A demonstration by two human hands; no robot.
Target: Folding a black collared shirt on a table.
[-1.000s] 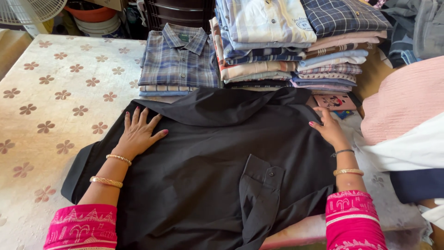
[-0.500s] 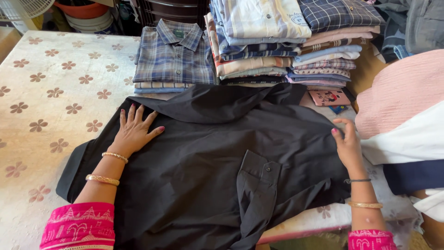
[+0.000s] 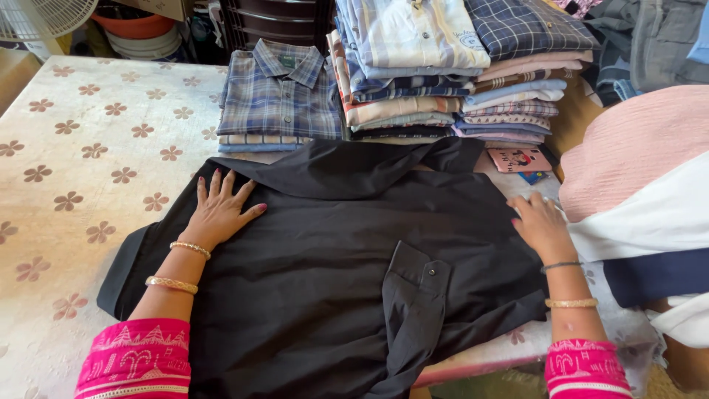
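A black shirt [image 3: 332, 281] lies spread flat on the cloth-covered table, collar toward the far side, one cuffed sleeve folded across its middle. My left hand [image 3: 219, 210] presses flat on the shirt's left shoulder, fingers spread. At the shirt's right edge, near the shoulder, my right hand [image 3: 541, 225] rests with its fingers curled over the fabric. Both wrists wear gold bangles, with pink sleeves above them.
Stacks of folded shirts [image 3: 443, 70] stand at the back, with a blue plaid pile [image 3: 281, 100] to their left. Pink, white and navy cloth [image 3: 642, 192] is heaped at the right. The cream floral tablecloth [image 3: 81, 155] stretches left. A fan [image 3: 40, 18] and bowls sit far left.
My right hand slid down along the shirt's right edge toward me. The left hand stayed pressed on the left shoulder. The camera shifted slightly.
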